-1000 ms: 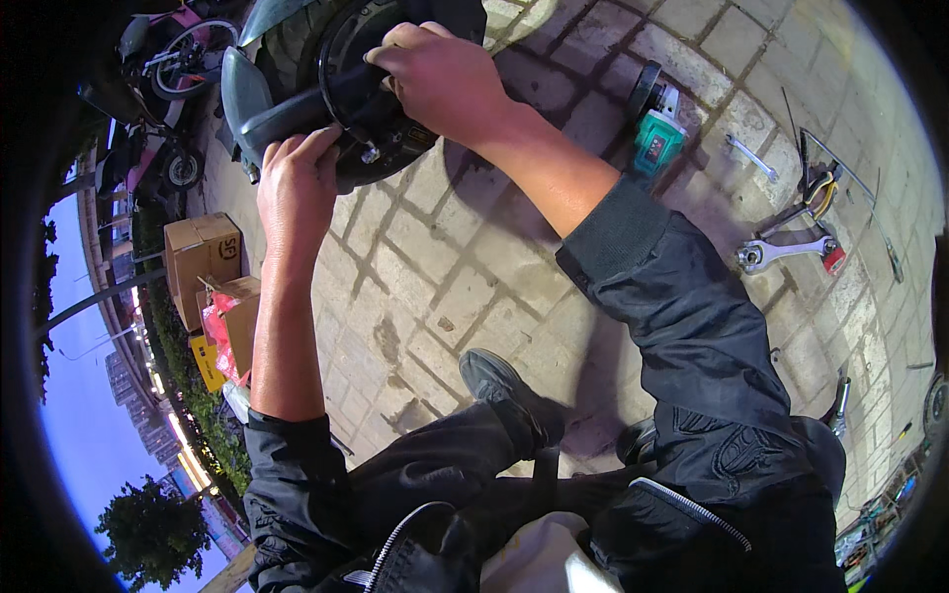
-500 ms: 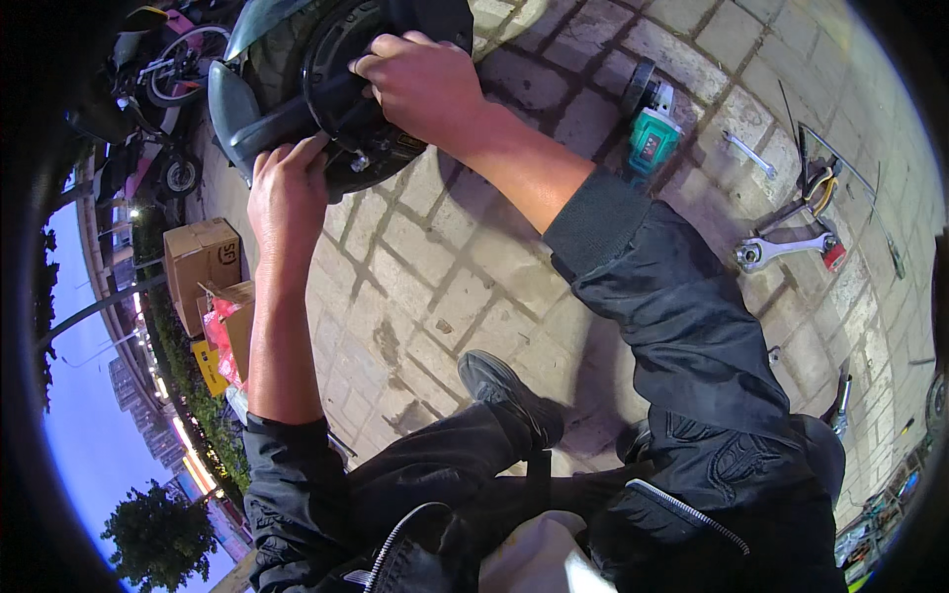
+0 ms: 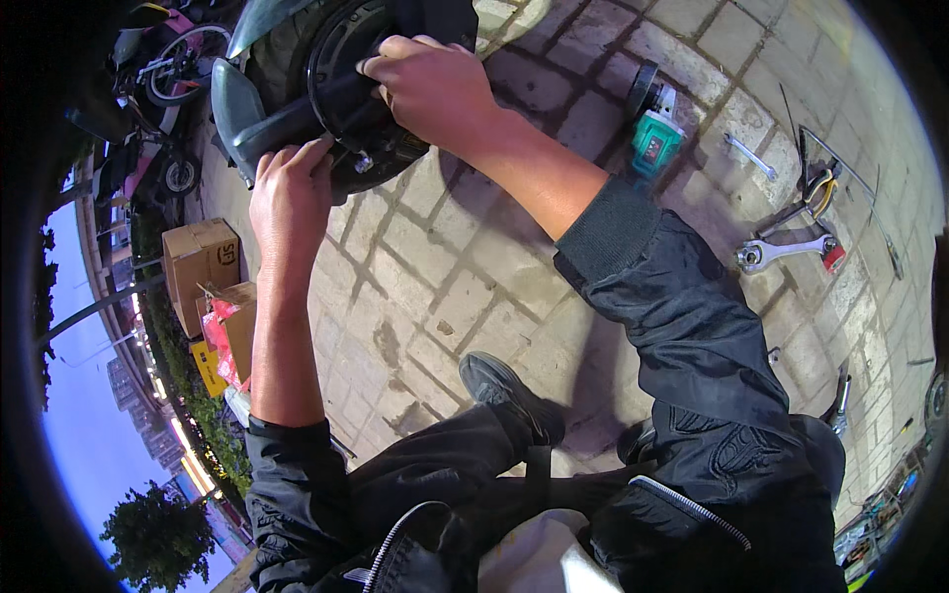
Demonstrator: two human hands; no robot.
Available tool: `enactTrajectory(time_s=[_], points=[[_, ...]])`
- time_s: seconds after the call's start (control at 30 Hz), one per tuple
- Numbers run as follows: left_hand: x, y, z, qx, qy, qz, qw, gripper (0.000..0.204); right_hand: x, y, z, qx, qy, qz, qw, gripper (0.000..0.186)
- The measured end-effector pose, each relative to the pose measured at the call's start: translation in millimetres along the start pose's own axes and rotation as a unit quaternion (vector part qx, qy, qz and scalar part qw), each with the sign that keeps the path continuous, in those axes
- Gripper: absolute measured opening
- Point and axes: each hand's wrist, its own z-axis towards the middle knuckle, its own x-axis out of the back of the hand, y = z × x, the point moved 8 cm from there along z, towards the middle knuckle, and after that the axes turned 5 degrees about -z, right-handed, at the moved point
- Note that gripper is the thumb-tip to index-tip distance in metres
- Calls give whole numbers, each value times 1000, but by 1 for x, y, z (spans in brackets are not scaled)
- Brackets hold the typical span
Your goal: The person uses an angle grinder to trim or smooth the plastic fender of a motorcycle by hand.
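Note:
At the top of the view is a scooter wheel [image 3: 274, 67] with a grey-green mudguard [image 3: 234, 107]. A thick black fork leg [image 3: 285, 127] crosses the wheel, and a black cable [image 3: 315, 87] curves down over it. My left hand [image 3: 290, 205] is closed around the lower side of the fork leg, thumb toward the cable's end. Higher and to the right, my right hand [image 3: 437, 97] is over the hub side of the wheel with curled, pinched fingers. What those fingers hold is hidden beneath them.
On the paving right of the wheel lie a green angle grinder [image 3: 655, 138], a small spanner [image 3: 750, 155], a large multi-head wrench [image 3: 786, 251] and loose cables [image 3: 823, 191]. Cardboard boxes [image 3: 201, 259] stand at left, below parked two-wheelers [image 3: 176, 173]. My shoe [image 3: 506, 390] rests on the bricks.
Both hands stay at the same spots on the wheel. The right hand and forearm have shifted very slightly right and down, with the whole view drifting a little.

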Motion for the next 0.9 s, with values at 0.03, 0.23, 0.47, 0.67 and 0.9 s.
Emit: enactTrajectory(time_s=[0.03,0.23,0.47,0.67,0.9], points=[[1,-3,0,8,-7,-3,1000,23,-2,0,1,-6,-24,11,1000,25],[4,-7,3,26,-27,-39,999,23,-16,21,15,-25,-226,90,970,47],[9,-11,2,34,-19,-38,999,24,-4,5,35,115,-154,112,975,18],[5,-6,1,7,-5,-6,1000,22,5,6,35,112,-71,96,986,9],[0,-8,1,-7,24,-24,999,22,2,4,40,111,-117,56,985,6]])
